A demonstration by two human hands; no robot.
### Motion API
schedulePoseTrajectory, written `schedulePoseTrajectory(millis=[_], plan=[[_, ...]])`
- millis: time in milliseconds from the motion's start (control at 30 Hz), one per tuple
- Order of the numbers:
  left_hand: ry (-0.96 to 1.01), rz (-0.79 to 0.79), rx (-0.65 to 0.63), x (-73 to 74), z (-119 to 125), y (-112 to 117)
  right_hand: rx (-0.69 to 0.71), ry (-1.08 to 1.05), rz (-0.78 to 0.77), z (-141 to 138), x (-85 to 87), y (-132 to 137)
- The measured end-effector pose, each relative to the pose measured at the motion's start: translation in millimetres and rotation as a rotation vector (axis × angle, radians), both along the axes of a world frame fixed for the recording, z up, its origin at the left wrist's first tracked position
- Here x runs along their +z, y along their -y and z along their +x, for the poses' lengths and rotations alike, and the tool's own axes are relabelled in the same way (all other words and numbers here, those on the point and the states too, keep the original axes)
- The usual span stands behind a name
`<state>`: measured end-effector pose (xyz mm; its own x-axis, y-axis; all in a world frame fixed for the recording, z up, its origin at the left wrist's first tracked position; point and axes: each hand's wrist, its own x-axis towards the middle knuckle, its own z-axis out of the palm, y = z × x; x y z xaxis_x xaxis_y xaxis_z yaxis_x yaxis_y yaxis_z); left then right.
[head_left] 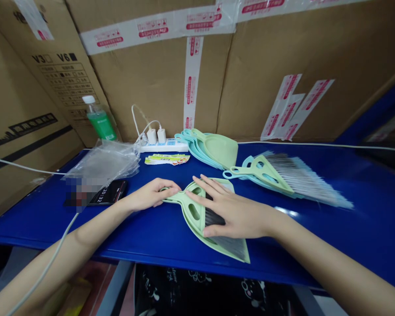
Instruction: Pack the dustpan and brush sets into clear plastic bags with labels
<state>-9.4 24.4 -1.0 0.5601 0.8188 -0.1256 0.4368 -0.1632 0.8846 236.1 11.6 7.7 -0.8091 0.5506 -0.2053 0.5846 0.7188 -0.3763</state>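
Flatly, the right hand [232, 210] covers dark bristles [212, 218] on a fan-shaped dustpan [197, 234].

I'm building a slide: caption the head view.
Left hand gripping the handle, right hand spread over a green brush in its dustpan.

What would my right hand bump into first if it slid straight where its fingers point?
Probably your left hand, which holds the green handle just ahead of your right hand. Depth is hard to judge, so some fingers might slip past.
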Motion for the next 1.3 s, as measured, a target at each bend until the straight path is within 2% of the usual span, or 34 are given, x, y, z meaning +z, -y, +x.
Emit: schedulePoseTrajectory(millis=[400, 733, 1300], plan=[[-0.037, 0.037, 0.016, 2.1, 1.0, 1.6, -0.004, -0.012, 0.035, 0.1, 0.0, 1.1], [-0.051, 0.027, 0.033, 3.6, 2.9, 2.8, -0.018, 0.041, 0.030, 0.4, 3.6, 2.2], [-0.025, -0.025, 0.054, 1.9, 2.9, 2.3, -0.013, -0.028, 0.052, 2.3, -0.2, 3.4]])
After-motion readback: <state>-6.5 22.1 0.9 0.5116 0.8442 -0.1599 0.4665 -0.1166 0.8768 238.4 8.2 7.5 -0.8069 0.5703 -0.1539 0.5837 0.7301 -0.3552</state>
